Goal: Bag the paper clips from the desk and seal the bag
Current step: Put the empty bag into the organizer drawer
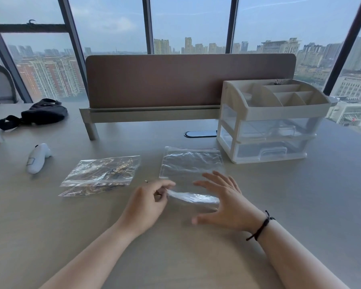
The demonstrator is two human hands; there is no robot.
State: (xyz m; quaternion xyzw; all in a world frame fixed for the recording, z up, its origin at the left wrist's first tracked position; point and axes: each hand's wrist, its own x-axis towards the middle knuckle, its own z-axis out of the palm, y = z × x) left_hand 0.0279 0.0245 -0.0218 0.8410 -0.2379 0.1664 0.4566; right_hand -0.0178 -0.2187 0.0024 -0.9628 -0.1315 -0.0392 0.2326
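A broad desk point(50, 215) with a matte, pale grey-beige top fills the view; across its far side stands a long brown fabric-faced divider panel point(188, 80) with rounded upper corners; to the right sits a cream plastic organiser point(273, 119), its top split into angled compartments above 2 clear drawers; at the far left lies a soft black pouch point(42, 112) with a strap, and nearer, a smooth white rounded controller point(38, 157).

In the middle lies a clear, crinkled plastic bag point(191, 163), flat on the desk with its near edge lifted and curled into a glossy fold; to its left, apart from it, 2 smaller clear zip bags point(102, 172) overlap, holding a tangle of thin gold and dark metal paper clips point(121, 166).

The left hand point(148, 202) has its grip closed in a pinch on the bag's raised near-left edge; the right hand point(227, 203), a black cord bracelet point(261, 228) at its wrist, has its fingers spread and straight, its grip open over the bag's near-right part; a tiny gold-coloured piece point(146, 181) lies on the desk just beyond the left hand, too small to identify.
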